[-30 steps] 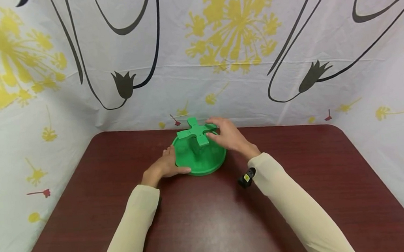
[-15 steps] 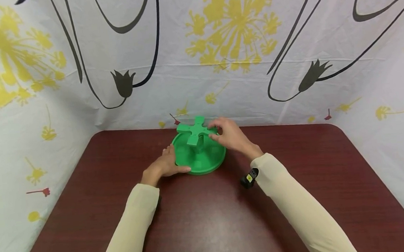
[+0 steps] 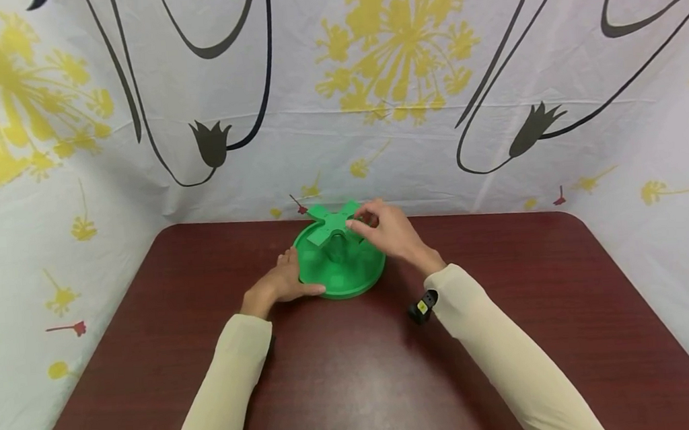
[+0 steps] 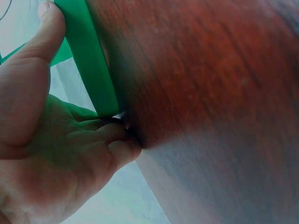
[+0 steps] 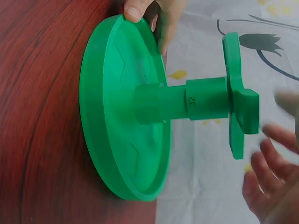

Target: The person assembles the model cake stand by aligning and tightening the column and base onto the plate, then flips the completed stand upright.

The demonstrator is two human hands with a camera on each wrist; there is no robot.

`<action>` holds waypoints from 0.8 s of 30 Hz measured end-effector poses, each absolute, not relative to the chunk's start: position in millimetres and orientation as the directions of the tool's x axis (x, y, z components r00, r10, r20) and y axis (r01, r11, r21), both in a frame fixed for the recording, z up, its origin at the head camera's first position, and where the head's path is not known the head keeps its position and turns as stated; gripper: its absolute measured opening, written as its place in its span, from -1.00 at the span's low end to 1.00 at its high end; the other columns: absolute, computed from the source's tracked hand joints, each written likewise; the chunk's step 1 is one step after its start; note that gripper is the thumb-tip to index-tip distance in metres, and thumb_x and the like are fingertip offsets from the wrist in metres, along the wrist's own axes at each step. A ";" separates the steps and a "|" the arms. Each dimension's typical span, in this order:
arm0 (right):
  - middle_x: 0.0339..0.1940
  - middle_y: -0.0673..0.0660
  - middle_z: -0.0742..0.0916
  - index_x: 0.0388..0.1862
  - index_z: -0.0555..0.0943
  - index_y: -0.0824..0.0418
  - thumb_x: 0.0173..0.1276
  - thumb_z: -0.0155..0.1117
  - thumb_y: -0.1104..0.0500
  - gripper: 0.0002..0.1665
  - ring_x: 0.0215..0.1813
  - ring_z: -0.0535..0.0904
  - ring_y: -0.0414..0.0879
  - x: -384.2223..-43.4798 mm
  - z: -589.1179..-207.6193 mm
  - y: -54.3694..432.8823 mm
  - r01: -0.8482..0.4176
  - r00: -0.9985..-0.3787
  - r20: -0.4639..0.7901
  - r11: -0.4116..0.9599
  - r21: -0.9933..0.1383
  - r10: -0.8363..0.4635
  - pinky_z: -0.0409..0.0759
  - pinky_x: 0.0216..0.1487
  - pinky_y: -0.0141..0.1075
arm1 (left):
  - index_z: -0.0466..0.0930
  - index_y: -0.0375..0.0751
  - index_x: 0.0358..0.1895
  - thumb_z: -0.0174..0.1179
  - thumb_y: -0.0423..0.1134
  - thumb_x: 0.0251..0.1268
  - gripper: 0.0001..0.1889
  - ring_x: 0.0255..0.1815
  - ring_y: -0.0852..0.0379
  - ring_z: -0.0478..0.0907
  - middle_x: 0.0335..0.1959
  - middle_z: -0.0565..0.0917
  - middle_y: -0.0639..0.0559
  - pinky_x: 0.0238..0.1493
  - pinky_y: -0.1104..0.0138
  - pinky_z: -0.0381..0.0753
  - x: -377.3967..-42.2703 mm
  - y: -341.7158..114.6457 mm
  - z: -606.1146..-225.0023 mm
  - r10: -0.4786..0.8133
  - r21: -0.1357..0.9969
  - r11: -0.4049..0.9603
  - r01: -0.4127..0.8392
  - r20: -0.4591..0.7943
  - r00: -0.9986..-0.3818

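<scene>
A round green plastic base [image 3: 350,283] with a raised rim lies on the table near its back edge. From its middle rises a post [image 5: 173,102], carrying a green cross-shaped knob [image 3: 334,221] with a sleeve marked "32". My left hand [image 3: 281,281] holds the base at its left side, thumb on the front rim and fingers around the outside, as the left wrist view also shows the hand [image 4: 70,144]. Beside one arm of the knob is my right hand [image 3: 389,230], fingers bent. In the right wrist view its fingers [image 5: 264,175] are blurred and apart from the knob.
The dark red-brown table [image 3: 357,376] has a rounded far edge. Close behind it hangs a white cloth [image 3: 291,158] with yellow and grey flower prints, which also runs along both sides. A black band [image 3: 422,307] sits at my right wrist.
The knob has turned, its arms standing at a different angle in each frame. My right fingers have shifted slightly beside it. My left hand and the base have stayed in place.
</scene>
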State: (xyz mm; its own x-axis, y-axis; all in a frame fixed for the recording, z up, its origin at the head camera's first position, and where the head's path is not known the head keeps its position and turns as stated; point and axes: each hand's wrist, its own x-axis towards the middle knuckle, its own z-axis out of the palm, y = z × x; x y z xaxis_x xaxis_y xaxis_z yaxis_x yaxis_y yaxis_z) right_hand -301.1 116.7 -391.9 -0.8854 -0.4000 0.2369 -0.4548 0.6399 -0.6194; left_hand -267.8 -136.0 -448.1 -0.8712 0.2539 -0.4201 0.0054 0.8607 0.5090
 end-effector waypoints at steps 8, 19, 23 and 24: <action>0.53 0.29 0.31 0.50 0.30 0.24 0.57 -0.02 0.27 -0.45 0.54 0.21 0.16 -312.9 -397.1 116.3 -0.428 -0.879 0.174 0.578 -0.694 -0.443 0.35 0.34 0.11 | -0.48 -0.35 0.57 0.25 0.25 0.27 0.24 0.63 -0.24 -0.35 0.61 -0.31 -0.33 0.53 -0.12 -0.01 -266.1 -132.7 -448.2 0.249 0.512 0.859 0.002 -0.415 -0.875; 0.33 0.28 0.48 0.46 0.34 0.23 0.56 0.07 0.17 -0.47 0.32 0.46 0.18 -311.1 -395.3 123.9 -0.325 -0.925 0.134 0.556 -0.765 -0.356 0.45 0.31 0.03 | -0.50 -0.33 0.57 0.25 0.26 0.26 0.25 0.63 -0.22 -0.36 0.61 -0.33 -0.31 0.53 -0.11 -0.01 -265.5 -134.6 -446.7 0.241 0.504 0.864 0.002 -0.409 -0.880; 0.34 0.32 0.45 0.49 0.32 0.23 0.58 0.05 0.11 -0.43 0.34 0.44 0.21 -312.6 -398.2 126.7 -0.326 -0.928 0.139 0.572 -0.753 -0.346 0.44 0.31 0.05 | -0.49 -0.34 0.57 0.25 0.26 0.26 0.24 0.63 -0.23 -0.35 0.61 -0.32 -0.32 0.53 -0.12 -0.01 -265.2 -134.6 -447.0 0.234 0.503 0.864 -0.004 -0.408 -0.882; 0.36 0.31 0.45 0.49 0.33 0.22 0.58 0.05 0.09 -0.43 0.35 0.43 0.20 -312.7 -398.8 126.7 -0.327 -0.927 0.136 0.576 -0.749 -0.349 0.45 0.31 0.04 | -0.49 -0.34 0.57 0.25 0.26 0.26 0.24 0.63 -0.23 -0.35 0.61 -0.32 -0.32 0.53 -0.13 -0.01 -265.0 -134.4 -447.2 0.233 0.503 0.865 -0.005 -0.409 -0.883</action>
State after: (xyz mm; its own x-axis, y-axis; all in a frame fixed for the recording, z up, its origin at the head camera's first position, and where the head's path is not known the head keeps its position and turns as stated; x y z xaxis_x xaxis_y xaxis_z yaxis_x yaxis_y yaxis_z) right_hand -312.7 126.7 -398.8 -0.9273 -0.3487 0.1363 -0.3268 0.5760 -0.7493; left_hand -265.0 -134.4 -447.2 -0.8825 0.2329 -0.4086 -0.0045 0.8645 0.5026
